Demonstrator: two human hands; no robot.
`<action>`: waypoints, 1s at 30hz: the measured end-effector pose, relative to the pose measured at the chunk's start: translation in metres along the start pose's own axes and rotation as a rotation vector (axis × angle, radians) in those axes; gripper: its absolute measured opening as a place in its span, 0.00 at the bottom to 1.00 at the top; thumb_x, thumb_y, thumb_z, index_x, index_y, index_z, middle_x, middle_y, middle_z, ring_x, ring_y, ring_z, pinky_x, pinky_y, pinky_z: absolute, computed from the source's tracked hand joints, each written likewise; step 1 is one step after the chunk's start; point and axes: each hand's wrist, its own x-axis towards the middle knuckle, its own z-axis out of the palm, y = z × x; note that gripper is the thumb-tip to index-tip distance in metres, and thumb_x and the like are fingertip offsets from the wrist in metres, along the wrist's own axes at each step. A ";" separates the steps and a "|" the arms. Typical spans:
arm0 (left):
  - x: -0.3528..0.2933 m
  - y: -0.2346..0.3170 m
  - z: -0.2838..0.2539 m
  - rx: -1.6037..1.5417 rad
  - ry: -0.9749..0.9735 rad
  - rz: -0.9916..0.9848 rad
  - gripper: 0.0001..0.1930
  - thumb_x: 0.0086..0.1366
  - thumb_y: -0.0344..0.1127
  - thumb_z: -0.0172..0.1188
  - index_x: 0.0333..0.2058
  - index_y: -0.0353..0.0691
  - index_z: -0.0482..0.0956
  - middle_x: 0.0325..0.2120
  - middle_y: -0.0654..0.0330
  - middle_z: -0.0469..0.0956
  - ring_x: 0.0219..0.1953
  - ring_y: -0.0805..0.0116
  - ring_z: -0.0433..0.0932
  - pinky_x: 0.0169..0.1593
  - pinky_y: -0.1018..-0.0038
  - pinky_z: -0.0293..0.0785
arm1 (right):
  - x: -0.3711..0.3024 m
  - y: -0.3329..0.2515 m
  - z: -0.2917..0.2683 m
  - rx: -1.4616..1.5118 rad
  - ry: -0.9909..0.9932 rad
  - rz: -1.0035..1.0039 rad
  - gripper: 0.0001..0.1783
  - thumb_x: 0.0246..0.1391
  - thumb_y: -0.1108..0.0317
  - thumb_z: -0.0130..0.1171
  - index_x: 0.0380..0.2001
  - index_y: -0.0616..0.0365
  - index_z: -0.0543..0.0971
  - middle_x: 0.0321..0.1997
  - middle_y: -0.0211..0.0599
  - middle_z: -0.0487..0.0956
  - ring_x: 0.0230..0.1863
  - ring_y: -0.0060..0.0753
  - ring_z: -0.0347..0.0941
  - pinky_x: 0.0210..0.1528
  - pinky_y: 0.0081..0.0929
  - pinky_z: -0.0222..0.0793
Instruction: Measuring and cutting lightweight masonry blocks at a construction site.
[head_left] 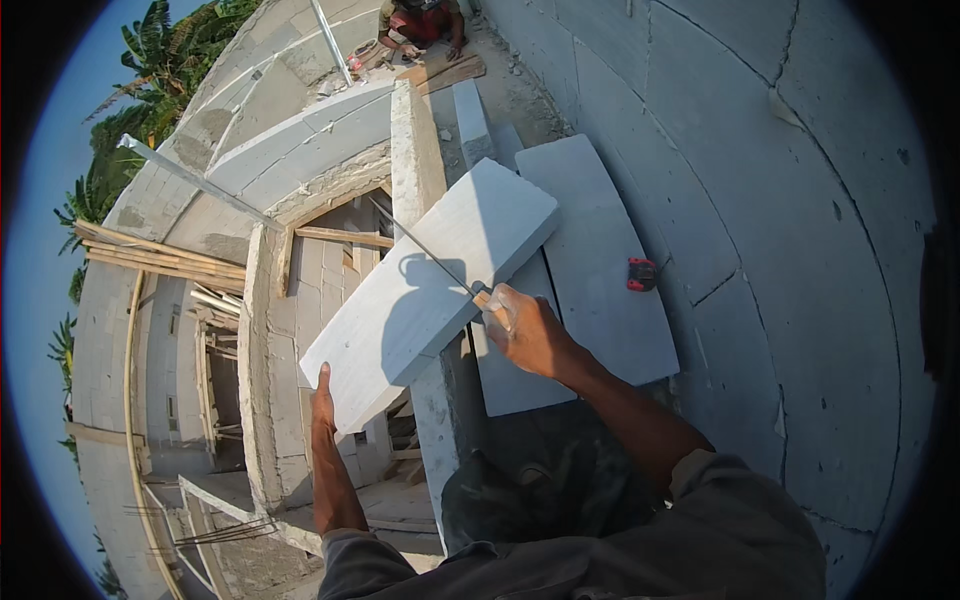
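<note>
A long white lightweight concrete block (465,225) lies tilted across the top of a narrow wall, its near-left end jutting past the edge. My left hand (323,400) grips that end, fingers against its edge. The wooden handle of a handsaw (430,255) is closed in my right hand (530,335) at the block's near long side. Its thin blade, seen almost edge-on, runs over the block's top face toward the far left. How deep the blade sits cannot be made out. My shadow falls across the block.
More pale blocks (600,250) lie to the right, with a red-and-black tape measure (641,274) on one. A tall block wall (720,180) rises at right. Left of the narrow wall (415,150) is a drop with timber (345,237). Another person (425,25) crouches at the far end.
</note>
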 end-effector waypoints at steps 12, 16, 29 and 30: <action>0.011 0.021 0.010 -0.037 -0.047 -0.055 0.48 0.58 0.67 0.57 0.61 0.26 0.61 0.56 0.48 0.70 0.54 0.58 0.73 0.57 0.69 0.69 | 0.011 0.004 -0.002 -0.080 0.052 -0.026 0.10 0.51 0.70 0.58 0.32 0.66 0.71 0.25 0.54 0.77 0.33 0.60 0.77 0.33 0.41 0.72; 0.024 -0.006 -0.016 -0.002 0.000 -0.037 0.47 0.59 0.66 0.56 0.62 0.27 0.60 0.57 0.48 0.70 0.54 0.58 0.74 0.57 0.70 0.69 | 0.016 0.022 0.018 -0.096 0.025 -0.078 0.11 0.51 0.70 0.58 0.33 0.66 0.71 0.26 0.55 0.77 0.33 0.61 0.76 0.34 0.43 0.72; 0.028 -0.013 -0.026 0.043 0.092 -0.005 0.47 0.59 0.66 0.56 0.62 0.27 0.60 0.57 0.47 0.70 0.54 0.57 0.74 0.58 0.70 0.69 | -0.018 0.036 0.026 -0.146 -0.005 -0.074 0.11 0.53 0.72 0.58 0.35 0.64 0.68 0.28 0.49 0.78 0.28 0.53 0.76 0.31 0.34 0.71; 0.011 -0.003 -0.029 0.034 0.081 -0.074 0.47 0.60 0.66 0.55 0.62 0.27 0.59 0.57 0.47 0.69 0.54 0.56 0.74 0.58 0.70 0.69 | -0.060 0.036 0.012 -0.184 -0.012 0.026 0.10 0.53 0.72 0.58 0.35 0.65 0.70 0.28 0.46 0.79 0.30 0.46 0.79 0.33 0.32 0.72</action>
